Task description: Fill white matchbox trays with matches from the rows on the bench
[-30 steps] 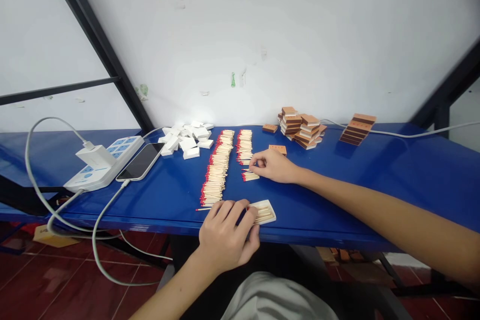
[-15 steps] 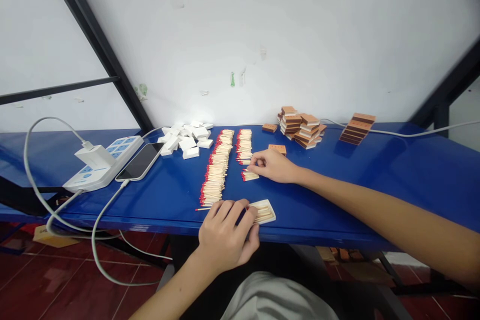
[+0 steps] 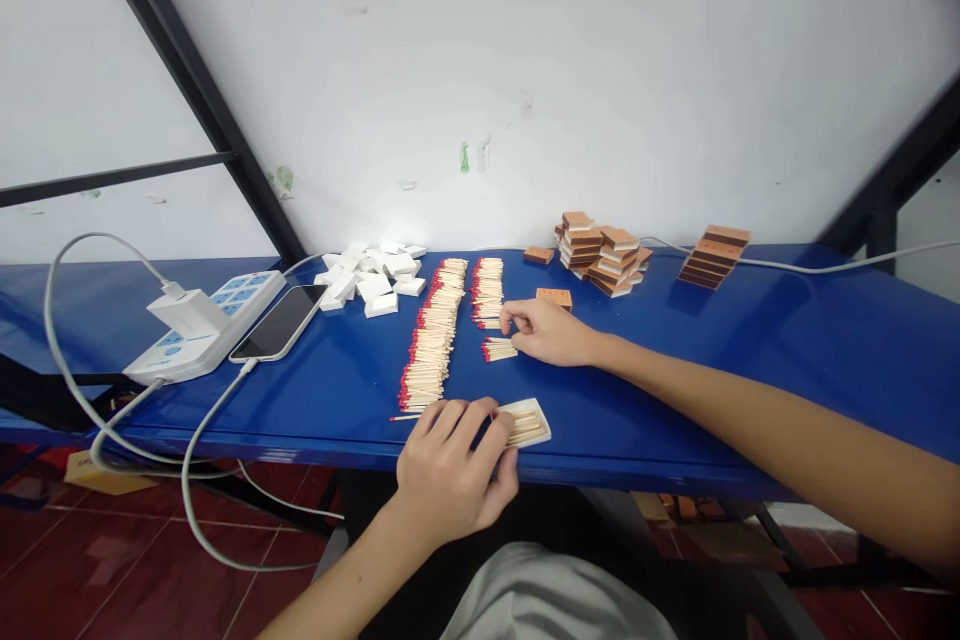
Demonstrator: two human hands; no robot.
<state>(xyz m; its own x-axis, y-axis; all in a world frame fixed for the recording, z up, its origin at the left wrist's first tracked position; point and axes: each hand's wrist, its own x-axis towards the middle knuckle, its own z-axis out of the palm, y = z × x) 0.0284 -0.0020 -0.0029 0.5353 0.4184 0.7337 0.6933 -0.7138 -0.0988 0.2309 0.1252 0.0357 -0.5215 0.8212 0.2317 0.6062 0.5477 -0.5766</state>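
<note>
Near the table's front edge, my left hand (image 3: 456, 465) is closed around the left end of a white matchbox tray (image 3: 538, 410) with matches lying in it. My right hand (image 3: 544, 330) has its fingers curled beside a small group of red-tipped matches (image 3: 498, 350); whether its fingertips hold a match cannot be made out. Behind that group lies a short row of matches (image 3: 489, 290). A longer row of matches (image 3: 431, 340) runs front to back on the left, its nearest matches close to my left fingers.
White tray pieces (image 3: 375, 280) are heaped at the back left. Brown matchboxes (image 3: 600, 255) are piled at the back right, with more stacked boxes (image 3: 714, 257) farther right. A phone (image 3: 279, 323) and a power strip (image 3: 202, 330) with cables lie on the blue table (image 3: 637, 410).
My right hand's fingertips have moved slightly right, off the left part of the small group of matches. My left hand and the tray have stayed in place.
</note>
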